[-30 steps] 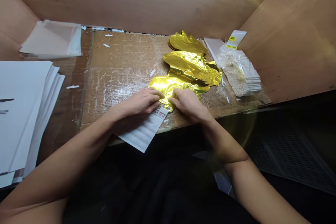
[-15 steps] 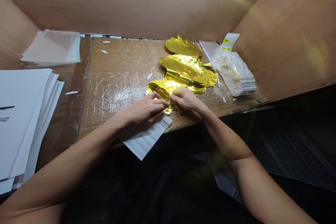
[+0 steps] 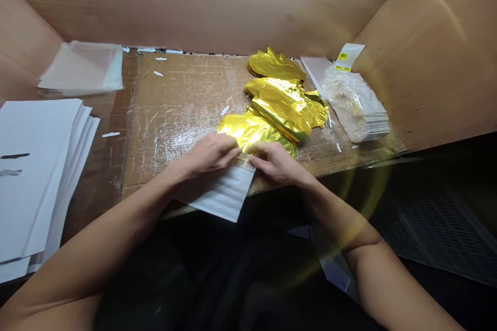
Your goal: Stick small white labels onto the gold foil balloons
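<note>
A white ribbed card (image 3: 219,194) with a small printed label strip along its top edge lies at the desk's front edge, overhanging it. My left hand (image 3: 207,156) rests on the card's upper part, fingertips near the printed strip. My right hand (image 3: 275,163) pinches that same edge from the other side, beside a crumpled gold foil balloon (image 3: 252,132). The balloon's lower end is hidden behind my hands and the card. Farther back lie two more gold foil balloons (image 3: 285,106) (image 3: 274,64), one partly over the other.
The scratched wooden desk (image 3: 174,108) sits between plywood walls. A stack of white sheets (image 3: 39,176) lies at left, and clear plastic bags (image 3: 83,67) at back left. A bundle of clear-wrapped packets (image 3: 355,106) with a yellow-labelled tag stands at right.
My hands have moved off the foil and onto the card's top edge. The card now sits against the foil balloon, which looks flatter and less bunched.
</note>
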`<action>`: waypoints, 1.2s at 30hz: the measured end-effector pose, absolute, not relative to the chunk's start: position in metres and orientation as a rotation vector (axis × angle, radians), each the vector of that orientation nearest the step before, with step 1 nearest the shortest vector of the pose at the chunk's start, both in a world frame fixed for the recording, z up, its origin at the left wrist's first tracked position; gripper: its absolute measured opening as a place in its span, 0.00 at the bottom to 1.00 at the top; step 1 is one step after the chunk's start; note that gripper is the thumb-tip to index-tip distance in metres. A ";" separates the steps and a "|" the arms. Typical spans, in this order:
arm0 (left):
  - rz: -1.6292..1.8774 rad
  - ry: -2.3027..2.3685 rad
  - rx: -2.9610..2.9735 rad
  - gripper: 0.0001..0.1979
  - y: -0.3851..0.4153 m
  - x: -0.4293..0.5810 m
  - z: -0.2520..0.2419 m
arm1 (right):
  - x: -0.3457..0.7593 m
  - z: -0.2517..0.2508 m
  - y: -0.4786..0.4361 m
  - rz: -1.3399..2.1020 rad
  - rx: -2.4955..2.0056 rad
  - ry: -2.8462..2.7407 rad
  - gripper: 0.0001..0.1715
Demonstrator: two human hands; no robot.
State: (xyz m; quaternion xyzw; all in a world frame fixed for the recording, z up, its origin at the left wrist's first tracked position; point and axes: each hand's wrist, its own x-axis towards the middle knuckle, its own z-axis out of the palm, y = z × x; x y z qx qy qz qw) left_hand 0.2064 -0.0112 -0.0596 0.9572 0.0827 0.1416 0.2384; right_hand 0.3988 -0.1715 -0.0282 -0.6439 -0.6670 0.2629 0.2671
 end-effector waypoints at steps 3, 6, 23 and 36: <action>0.325 0.296 2.553 0.18 -0.010 0.206 -0.057 | 0.392 -0.042 -0.179 0.613 -1.777 -1.724 0.08; 0.327 0.299 2.486 0.18 -0.011 0.207 -0.055 | 0.397 -0.047 -0.178 0.395 -1.768 -1.841 0.13; 0.382 0.221 2.416 0.18 -0.011 0.208 -0.057 | 0.387 -0.062 -0.177 -0.049 -1.753 -2.055 0.16; 0.351 0.195 2.495 0.18 -0.007 0.208 -0.062 | 0.382 -0.058 -0.183 0.104 -1.645 -1.830 0.13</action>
